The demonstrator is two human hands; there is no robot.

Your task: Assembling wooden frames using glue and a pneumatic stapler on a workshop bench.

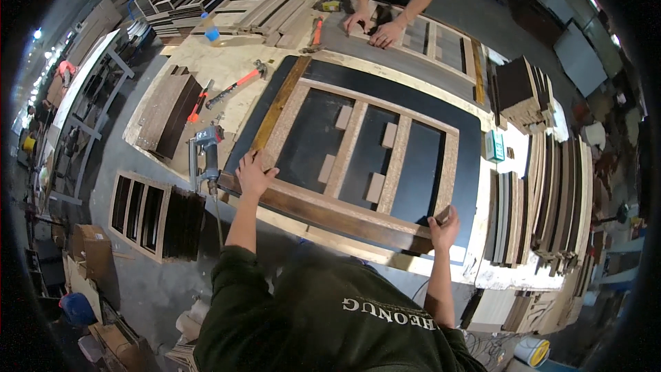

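A chipboard frame [358, 139] with two upright slats lies on a black panel [465, 131] on the workbench. A dark brown strip [323, 212] runs along the frame's near edge. My left hand [254, 173] rests flat on the frame's near left corner, fingers spread. My right hand [443, 226] pinches the strip's right end at the near right corner. Several small chipboard blocks [342, 118] lie between the slats.
A nail gun [207, 154] sits just left of my left hand. Two orange-handled hammers [235, 87] lie on the bench at the far left. Another person's hands [372, 26] work on a second frame across the bench. Stacked boards [544, 200] stand on the right.
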